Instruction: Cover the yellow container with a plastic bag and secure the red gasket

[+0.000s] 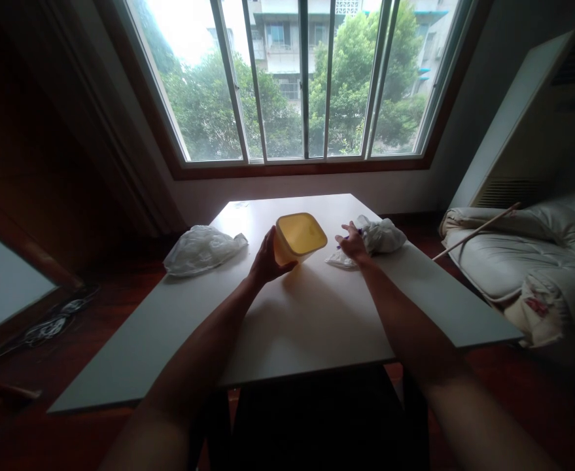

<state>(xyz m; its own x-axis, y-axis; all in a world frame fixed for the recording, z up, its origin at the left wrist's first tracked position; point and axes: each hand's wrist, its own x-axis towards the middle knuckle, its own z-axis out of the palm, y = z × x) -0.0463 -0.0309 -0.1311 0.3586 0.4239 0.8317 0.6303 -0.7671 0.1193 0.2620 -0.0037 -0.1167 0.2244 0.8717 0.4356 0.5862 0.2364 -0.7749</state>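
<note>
Wrapped around the left side of a yellow plastic container (301,234) is my left hand (266,257), its thumb below the front edge. The container has rounded corners and a yellow top, and it tilts toward me above the table. My right hand (352,244) is at a crumpled white plastic bag (384,235), with its fingers pointing left. Bits of a slim purple object (339,247) show on both sides of the right fingers; its kind is too small to tell. Another crumpled white plastic bag (203,251) lies at the table's left side.
The white table (307,327) has angled edges and stands before a window (292,85). A pale padded sofa (527,255) with a thin stick (478,229) is at the right. Cables (52,324) lie on the floor at the left.
</note>
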